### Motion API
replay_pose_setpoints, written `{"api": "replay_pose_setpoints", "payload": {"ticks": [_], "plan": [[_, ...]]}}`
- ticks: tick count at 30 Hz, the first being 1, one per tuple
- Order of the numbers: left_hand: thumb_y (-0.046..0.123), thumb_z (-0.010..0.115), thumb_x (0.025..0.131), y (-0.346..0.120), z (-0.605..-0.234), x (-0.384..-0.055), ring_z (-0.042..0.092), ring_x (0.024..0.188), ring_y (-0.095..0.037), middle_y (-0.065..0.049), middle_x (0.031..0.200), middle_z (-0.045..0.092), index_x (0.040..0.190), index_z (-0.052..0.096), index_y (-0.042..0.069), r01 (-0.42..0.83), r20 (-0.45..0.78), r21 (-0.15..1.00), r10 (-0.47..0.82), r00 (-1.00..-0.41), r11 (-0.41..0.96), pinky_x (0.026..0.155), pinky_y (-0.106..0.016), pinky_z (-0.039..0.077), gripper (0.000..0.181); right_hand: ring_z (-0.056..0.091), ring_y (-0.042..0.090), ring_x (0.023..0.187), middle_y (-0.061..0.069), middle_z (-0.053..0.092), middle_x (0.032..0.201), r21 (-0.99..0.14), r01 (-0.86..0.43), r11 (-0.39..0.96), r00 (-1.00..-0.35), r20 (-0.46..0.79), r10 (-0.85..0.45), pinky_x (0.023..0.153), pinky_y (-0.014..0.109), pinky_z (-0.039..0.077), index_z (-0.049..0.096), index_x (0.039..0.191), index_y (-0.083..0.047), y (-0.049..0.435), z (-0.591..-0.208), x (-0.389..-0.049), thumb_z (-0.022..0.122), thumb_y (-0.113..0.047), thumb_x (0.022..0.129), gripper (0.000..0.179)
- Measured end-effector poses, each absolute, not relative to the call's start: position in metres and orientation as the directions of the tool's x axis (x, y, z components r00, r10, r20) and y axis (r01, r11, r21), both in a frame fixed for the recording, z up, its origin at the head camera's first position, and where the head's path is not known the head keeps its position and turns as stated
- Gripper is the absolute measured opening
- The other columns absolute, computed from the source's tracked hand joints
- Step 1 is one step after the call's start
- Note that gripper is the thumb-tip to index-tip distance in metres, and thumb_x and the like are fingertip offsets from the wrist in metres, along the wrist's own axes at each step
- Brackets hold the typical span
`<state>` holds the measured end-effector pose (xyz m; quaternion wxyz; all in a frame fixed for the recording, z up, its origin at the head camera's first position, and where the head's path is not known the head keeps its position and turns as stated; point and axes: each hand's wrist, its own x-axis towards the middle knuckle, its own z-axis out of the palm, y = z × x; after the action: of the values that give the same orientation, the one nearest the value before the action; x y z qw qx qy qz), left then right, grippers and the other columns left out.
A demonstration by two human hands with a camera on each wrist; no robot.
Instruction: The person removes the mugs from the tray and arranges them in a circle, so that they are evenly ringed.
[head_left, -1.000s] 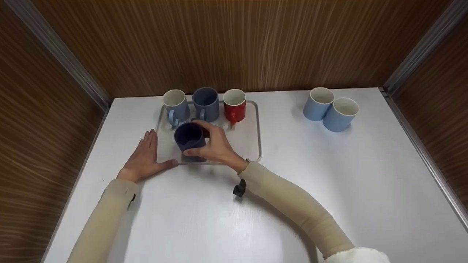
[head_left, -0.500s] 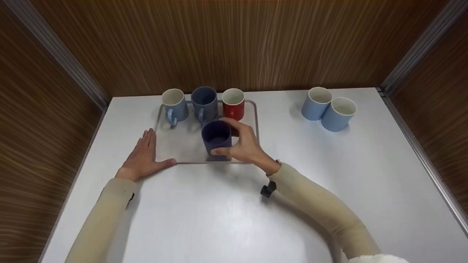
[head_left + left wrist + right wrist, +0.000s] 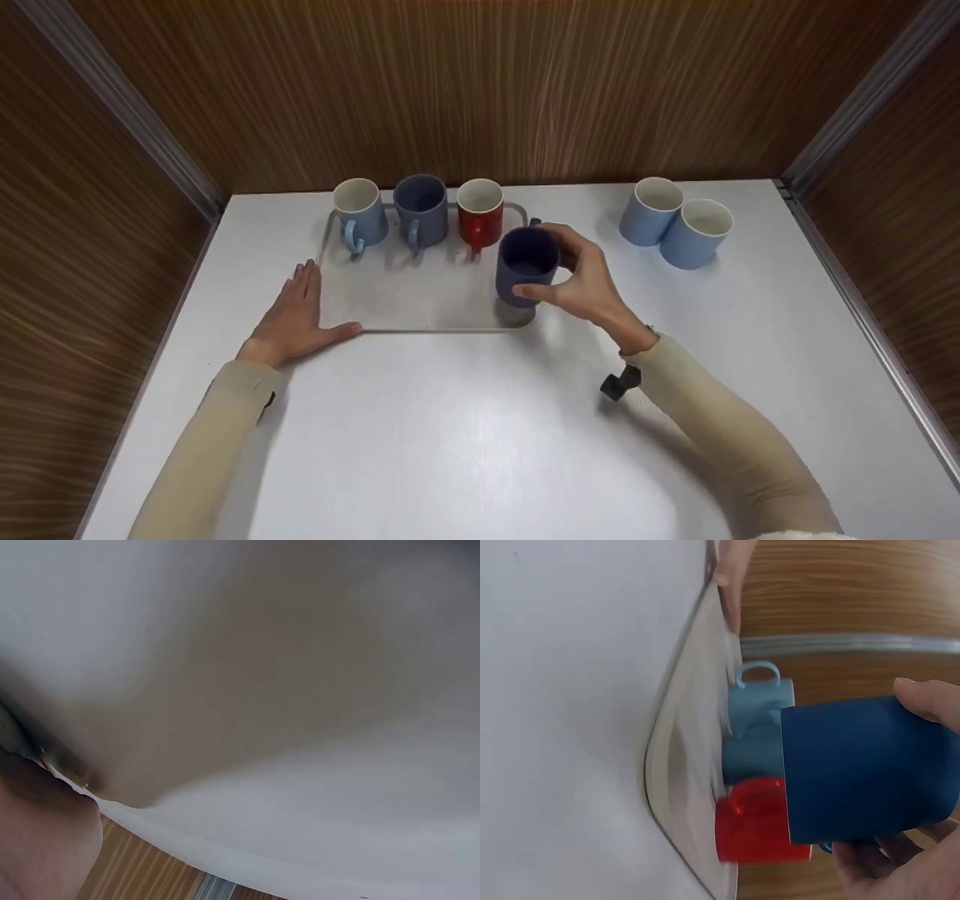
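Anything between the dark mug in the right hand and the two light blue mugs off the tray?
Only the right hand, gripping the dark blue mug; nothing else visible stands between it and the light blue mugs.

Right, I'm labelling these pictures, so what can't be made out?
Two light-blue mugs at right: any handles, hidden by their own bodies, head view.
Dark blue mug: most of its handle, behind its body and the right hand, head view.
Left hand: mostly cut off by the edge, left wrist view.

No legible text, labels or numbers.
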<state>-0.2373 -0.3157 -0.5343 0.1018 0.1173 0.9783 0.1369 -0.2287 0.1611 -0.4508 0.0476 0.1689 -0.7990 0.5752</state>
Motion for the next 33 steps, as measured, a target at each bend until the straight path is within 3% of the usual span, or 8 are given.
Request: {"api": "replay_pose_setpoints", "payload": {"ticks": [12,22,33], "plan": [[0.091,0.056,0.086,-0.314,-0.528,-0.247,-0.008,0.166,-0.042,-0.026,0.177,-0.010,0.167,-0.008,-0.007,0.209,-0.165,0.289,0.263,-0.951,0.934,0.136,-0.057,0.003,0.142,0.068,0.019,0.113,0.012,0.072,0.129,-0.911,-0.309,0.272,-0.943,0.331,0.037,0.095,0.022,0.055,0.062,0.143,-0.005,0.248,-0.441,-0.214,0.097,0.001,0.070,0.081],[0.092,0.054,0.086,-0.313,-0.528,-0.247,-0.009,0.166,-0.041,-0.025,0.177,-0.010,0.167,-0.008,-0.007,0.214,-0.177,0.281,0.270,-0.947,0.936,0.136,-0.056,0.002,0.142,0.066,0.015,0.116,0.004,0.070,0.128,-0.896,-0.200,0.397,-0.944,0.285,0.166,0.099,0.017,0.053,0.060,0.143,-0.009,0.306,-0.458,-0.184,0.099,-0.004,0.072,0.081],[0.090,0.055,0.088,-0.316,-0.534,-0.237,-0.006,0.166,-0.043,-0.028,0.177,-0.007,0.167,-0.005,-0.008,0.218,-0.149,0.293,0.270,-0.951,0.931,0.136,-0.057,0.005,0.140,0.058,0.016,0.120,0.010,0.062,0.137,-0.863,-0.062,0.501,-0.944,0.214,0.252,0.101,0.018,0.049,0.049,0.149,-0.007,0.345,-0.473,-0.178,0.096,-0.009,0.078,0.085]]}}
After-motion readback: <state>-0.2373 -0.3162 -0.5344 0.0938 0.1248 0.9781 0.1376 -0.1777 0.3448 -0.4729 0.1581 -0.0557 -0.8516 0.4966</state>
